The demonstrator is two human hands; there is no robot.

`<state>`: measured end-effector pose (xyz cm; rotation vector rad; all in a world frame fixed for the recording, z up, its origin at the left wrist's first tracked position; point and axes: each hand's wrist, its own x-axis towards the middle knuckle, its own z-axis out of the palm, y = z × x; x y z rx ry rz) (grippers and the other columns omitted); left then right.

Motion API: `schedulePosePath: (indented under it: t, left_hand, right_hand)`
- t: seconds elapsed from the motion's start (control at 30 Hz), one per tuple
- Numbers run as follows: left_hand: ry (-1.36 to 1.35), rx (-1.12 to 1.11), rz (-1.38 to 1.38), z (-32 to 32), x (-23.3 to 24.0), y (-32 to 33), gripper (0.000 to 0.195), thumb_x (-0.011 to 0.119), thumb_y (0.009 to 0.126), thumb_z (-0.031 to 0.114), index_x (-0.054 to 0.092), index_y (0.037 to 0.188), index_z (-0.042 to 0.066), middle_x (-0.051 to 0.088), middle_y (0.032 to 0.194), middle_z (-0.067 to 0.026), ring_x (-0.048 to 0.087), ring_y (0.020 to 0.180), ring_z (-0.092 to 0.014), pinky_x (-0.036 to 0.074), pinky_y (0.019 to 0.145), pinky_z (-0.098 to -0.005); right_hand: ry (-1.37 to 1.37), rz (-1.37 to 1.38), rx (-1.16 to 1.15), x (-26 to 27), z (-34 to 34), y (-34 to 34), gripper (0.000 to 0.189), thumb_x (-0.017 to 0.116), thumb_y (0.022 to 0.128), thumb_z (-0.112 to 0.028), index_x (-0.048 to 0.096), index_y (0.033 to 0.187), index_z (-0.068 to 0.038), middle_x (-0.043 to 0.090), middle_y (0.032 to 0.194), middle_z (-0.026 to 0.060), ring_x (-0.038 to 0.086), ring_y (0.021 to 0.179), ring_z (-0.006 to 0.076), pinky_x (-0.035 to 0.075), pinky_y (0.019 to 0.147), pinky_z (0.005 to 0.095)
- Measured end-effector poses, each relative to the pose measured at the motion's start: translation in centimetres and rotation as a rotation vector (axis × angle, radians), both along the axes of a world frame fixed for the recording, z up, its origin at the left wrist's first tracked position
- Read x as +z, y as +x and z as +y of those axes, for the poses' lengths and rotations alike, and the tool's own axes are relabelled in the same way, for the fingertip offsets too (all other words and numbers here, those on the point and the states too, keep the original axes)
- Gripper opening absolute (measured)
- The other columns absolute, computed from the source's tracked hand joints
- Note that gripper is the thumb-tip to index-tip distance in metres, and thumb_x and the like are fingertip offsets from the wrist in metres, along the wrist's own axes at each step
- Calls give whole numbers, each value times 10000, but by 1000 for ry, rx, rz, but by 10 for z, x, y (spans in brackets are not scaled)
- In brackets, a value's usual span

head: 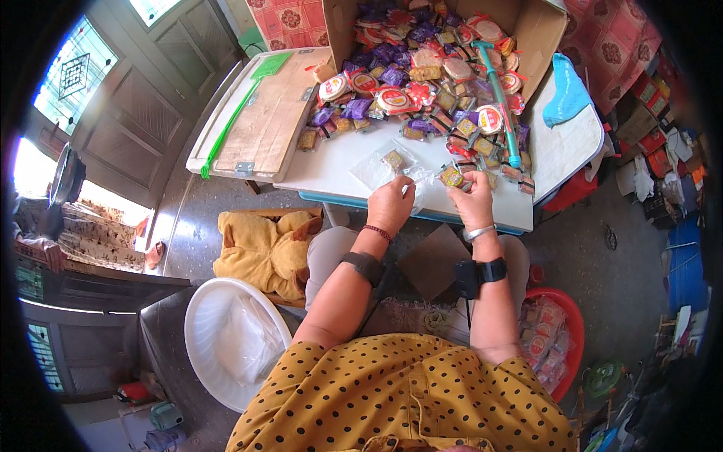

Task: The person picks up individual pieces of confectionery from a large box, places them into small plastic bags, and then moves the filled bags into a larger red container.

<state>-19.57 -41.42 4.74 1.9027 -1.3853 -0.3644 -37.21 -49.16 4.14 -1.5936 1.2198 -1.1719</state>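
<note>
My left hand (391, 204) pinches the edge of a clear plastic bag (368, 172) at the front of the white table (327, 164). A small yellow wrapped snack (392, 160) shows at the bag; whether it lies inside or under the film I cannot tell. Close by on the right, my right hand (473, 200) grips another wrapped snack (451, 175) between thumb and fingers. Beyond both hands spreads a heap of packaged snacks (395, 73), purple, yellow and red-white, spilling from a tipped cardboard box (539, 51).
A teal rod (500, 104) lies across the heap. To the left, a green fly swatter (234, 124) rests on a wooden board (282, 113). A white basin (197, 339) holds plastic bags; a red basin (576, 322) holds filled packs. Another person's hand (55, 255) is at far left.
</note>
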Motion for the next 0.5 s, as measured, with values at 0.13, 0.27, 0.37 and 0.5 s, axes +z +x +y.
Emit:
schedulePosePath:
  t: [0.13, 0.27, 0.37, 0.5]
  left_hand:
    - [-6, 11, 1, -2, -3, -2, 179, 609, 905, 259, 686, 973, 113, 701, 819, -159, 673, 802, -363, 529, 721, -449]
    - [-63, 8, 4, -3, -2, -7, 188, 604, 908, 254, 698, 993, 114, 703, 836, -169, 677, 809, -367, 533, 728, -450]
    - [-72, 1, 22, -3, -2, -8, 205, 599, 910, 242, 702, 1043, 125, 703, 860, -178, 679, 826, -367, 537, 741, -445]
    - [-143, -43, -1, -2, -9, -8, 217, 587, 920, 237, 706, 1065, 128, 704, 886, -176, 679, 838, -364, 541, 752, -440]
  right_hand:
    - [255, -182, 225, 32, 17, -4, 397, 759, 744, -43, 484, 1030, -56, 572, 783, 21, 520, 604, 64, 423, 516, 221]
    - [163, 42, 297, 15, 16, -9, 394, 771, 730, -66, 510, 1025, -58, 538, 735, 9, 516, 653, 81, 445, 579, 250]
    - [159, 202, 299, 5, 18, 1, 396, 781, 726, -79, 523, 1025, -62, 547, 712, 25, 544, 630, 98, 460, 565, 264]
    - [323, 129, 252, -20, 16, 21, 468, 784, 722, -67, 505, 1097, -40, 592, 736, 60, 608, 569, 158, 483, 497, 305]
